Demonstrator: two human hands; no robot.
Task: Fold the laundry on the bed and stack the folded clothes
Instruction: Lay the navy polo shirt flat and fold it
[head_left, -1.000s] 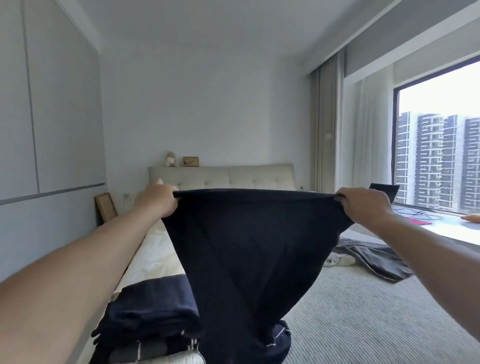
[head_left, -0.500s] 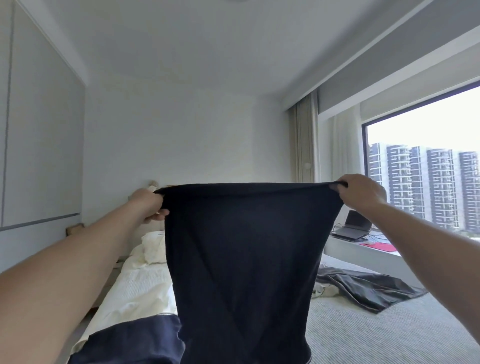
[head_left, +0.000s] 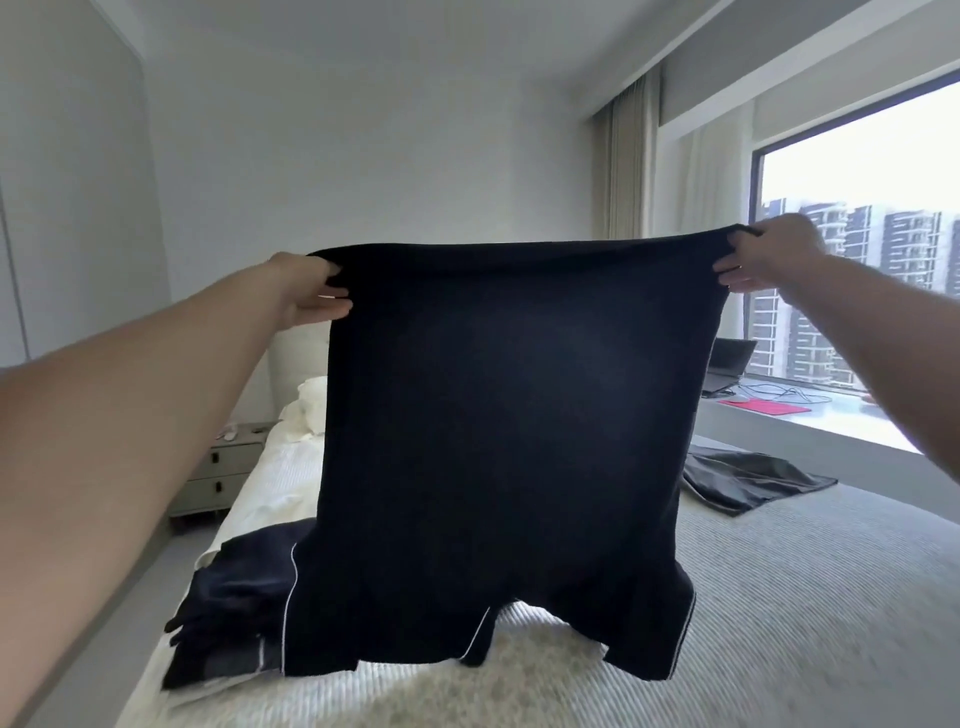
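Garment: dark shorts with white piping on the leg edges, held up spread above the bed, waistband uppermost, leg hems hanging just over the cover.
Left hand: fingers and thumb pinch the left corner of the waistband.
Right hand: fingers clamped on the right corner of the waistband; the band runs taut between the two hands.
Stack: dark folded clothes lie at the left edge of the bed, partly behind the hanging shorts.
Unfolded item: a grey garment lies flat on the far right of the bed, well apart from the stack.
Step in hand: judged to be squaring the shorts before the first fold.
Technique: keep both corners level and the band taut so the legs hang even; bring the corners together to halve leg on leg, or lower the shorts flat onto the bare cover beside the stack, then smooth before folding.
Risk: uneven pinches would skew the fold.
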